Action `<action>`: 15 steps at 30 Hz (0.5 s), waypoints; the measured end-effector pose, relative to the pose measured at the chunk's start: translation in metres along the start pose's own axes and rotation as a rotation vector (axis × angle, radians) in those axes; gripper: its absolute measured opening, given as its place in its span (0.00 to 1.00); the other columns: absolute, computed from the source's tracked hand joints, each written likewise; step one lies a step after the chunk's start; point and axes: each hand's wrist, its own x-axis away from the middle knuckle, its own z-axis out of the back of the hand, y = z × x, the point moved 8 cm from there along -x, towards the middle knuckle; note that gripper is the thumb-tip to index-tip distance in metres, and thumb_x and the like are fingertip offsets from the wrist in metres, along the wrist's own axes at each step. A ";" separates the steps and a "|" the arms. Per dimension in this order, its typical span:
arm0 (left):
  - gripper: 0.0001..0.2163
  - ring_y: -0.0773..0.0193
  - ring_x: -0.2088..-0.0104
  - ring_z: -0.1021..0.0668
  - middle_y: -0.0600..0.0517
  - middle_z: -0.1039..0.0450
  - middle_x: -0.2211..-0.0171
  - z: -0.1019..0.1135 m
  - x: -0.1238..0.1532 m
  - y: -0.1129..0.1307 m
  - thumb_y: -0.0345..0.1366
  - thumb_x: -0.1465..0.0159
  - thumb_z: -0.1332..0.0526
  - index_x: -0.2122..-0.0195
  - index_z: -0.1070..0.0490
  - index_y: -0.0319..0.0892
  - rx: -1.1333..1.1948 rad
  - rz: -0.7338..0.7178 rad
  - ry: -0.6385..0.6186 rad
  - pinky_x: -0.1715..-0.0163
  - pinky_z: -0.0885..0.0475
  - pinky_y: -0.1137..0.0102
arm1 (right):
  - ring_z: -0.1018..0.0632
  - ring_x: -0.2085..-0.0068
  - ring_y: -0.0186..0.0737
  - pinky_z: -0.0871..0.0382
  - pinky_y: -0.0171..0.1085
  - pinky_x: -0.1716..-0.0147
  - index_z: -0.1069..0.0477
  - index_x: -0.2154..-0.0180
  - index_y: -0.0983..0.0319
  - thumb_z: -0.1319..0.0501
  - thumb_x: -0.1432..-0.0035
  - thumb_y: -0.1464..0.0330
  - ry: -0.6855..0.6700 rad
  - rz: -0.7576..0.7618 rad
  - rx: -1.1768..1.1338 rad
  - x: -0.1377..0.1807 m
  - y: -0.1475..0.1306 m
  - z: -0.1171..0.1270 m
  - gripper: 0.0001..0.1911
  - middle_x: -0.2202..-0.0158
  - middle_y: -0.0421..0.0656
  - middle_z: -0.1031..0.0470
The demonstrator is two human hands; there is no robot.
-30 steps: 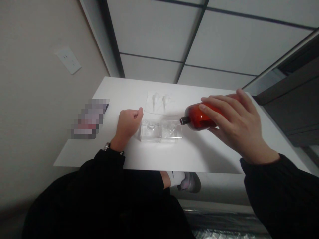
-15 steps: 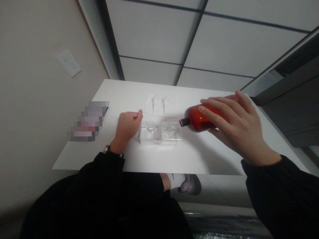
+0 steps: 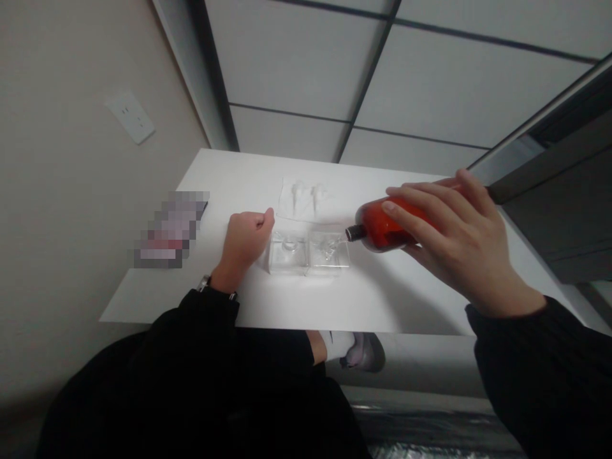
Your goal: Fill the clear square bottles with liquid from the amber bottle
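My right hand [image 3: 454, 245] is wrapped round a red-orange bottle [image 3: 380, 224] tipped on its side, its dark open neck pointing left over the right one of two clear square containers [image 3: 327, 252]. The left clear container [image 3: 287, 252] stands against it. My left hand [image 3: 246, 239] rests on the white table [image 3: 373, 299] as a loose fist, its thumb side touching the left container's edge; nothing shows in it.
A clear flat packet with two small white pieces [image 3: 306, 197] lies behind the containers. A blurred flat object [image 3: 169, 229] lies at the table's left edge by the wall. A shoe and white sock [image 3: 356, 350] show below the table's near edge.
The bottle's neck dipped slightly toward the right container and came back up a little. My left hand has stayed in place.
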 end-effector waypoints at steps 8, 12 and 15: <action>0.28 0.69 0.80 0.49 0.58 0.62 0.82 0.000 0.000 0.001 0.36 0.31 0.44 0.84 0.60 0.45 -0.003 -0.006 0.002 0.70 0.54 0.63 | 0.21 0.36 0.54 0.36 0.66 0.30 0.36 0.32 0.45 0.38 0.31 0.74 -0.011 0.000 0.029 -0.001 0.003 0.000 0.32 0.33 0.44 0.24; 0.28 0.70 0.80 0.48 0.59 0.62 0.82 0.000 0.000 0.000 0.36 0.31 0.44 0.84 0.60 0.45 -0.010 0.008 -0.001 0.69 0.54 0.63 | 0.20 0.37 0.56 0.37 0.67 0.30 0.36 0.31 0.44 0.37 0.32 0.75 -0.023 -0.024 0.003 -0.002 0.004 -0.001 0.34 0.34 0.42 0.23; 0.28 0.70 0.80 0.49 0.59 0.62 0.82 0.000 0.000 0.001 0.36 0.31 0.44 0.84 0.60 0.45 -0.014 0.007 -0.004 0.69 0.54 0.63 | 0.21 0.37 0.56 0.37 0.67 0.30 0.36 0.31 0.43 0.37 0.32 0.75 -0.028 -0.026 -0.010 -0.003 0.004 0.000 0.34 0.33 0.43 0.24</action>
